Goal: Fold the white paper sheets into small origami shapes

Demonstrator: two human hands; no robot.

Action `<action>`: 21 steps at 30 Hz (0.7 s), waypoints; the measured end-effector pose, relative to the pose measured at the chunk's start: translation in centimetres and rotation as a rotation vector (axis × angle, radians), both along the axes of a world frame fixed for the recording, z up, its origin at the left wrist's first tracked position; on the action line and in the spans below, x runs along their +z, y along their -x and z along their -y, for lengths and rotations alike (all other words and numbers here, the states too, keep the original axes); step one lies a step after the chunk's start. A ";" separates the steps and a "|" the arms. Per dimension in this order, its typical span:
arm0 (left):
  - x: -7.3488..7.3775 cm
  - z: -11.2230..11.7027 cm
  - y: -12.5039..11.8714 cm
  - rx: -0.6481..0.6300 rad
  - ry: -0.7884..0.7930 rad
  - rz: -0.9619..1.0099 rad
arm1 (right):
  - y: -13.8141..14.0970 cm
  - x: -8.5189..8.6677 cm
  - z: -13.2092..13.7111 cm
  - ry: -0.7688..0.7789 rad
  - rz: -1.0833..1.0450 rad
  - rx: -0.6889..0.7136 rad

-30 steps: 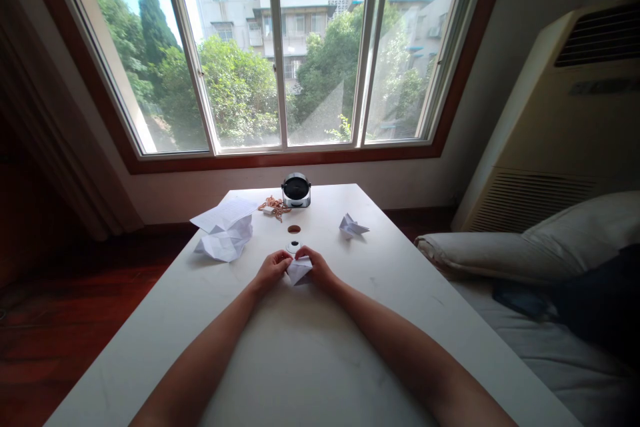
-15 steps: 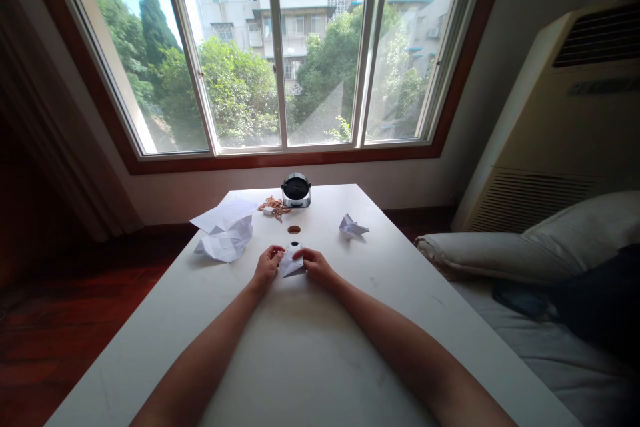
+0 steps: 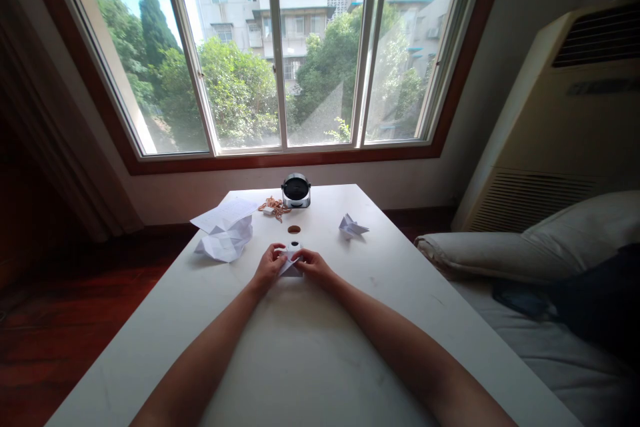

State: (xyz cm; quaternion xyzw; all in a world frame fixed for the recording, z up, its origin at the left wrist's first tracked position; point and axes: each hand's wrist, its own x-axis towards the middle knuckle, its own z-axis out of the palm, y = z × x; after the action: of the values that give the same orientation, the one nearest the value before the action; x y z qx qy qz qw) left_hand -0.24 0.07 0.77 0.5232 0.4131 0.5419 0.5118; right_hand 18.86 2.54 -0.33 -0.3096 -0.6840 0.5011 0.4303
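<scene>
A small piece of folded white paper (image 3: 289, 269) is held between my two hands above the middle of the white table (image 3: 300, 347). My left hand (image 3: 270, 263) grips its left side, the thumb lying on top. On the right side, my right hand (image 3: 313, 263) pinches the paper between thumb and fingers. The fingers hide part of the folds. Just beyond my hands sits a small white round object with a dark centre (image 3: 295, 245). To the right lies a folded paper figure (image 3: 353, 227) with pointed ends.
Creased sheets of paper (image 3: 225, 240) lie at the left, under a flat sheet with faint writing (image 3: 225, 213). A round black device on a silver stand (image 3: 296, 191) stands at the far edge, beside a tangled tan cord (image 3: 275, 208). A sofa (image 3: 500, 253) adjoins the right side.
My left thumb has moved inward over the paper and my hands have come closer together. The paper's near flap has shifted, and less of it shows.
</scene>
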 end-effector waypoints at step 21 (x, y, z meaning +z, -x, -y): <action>0.0 0.1 -0.3 0.004 0.019 0.147 | 0.1 -0.6 -0.6 -0.015 -0.052 -0.081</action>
State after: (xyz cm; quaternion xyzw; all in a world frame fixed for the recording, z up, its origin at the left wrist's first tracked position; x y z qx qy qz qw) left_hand 0.03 -0.04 0.76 0.4763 0.3805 0.5761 0.5446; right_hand 18.77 3.10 -0.94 -0.3207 -0.6633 0.4859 0.4702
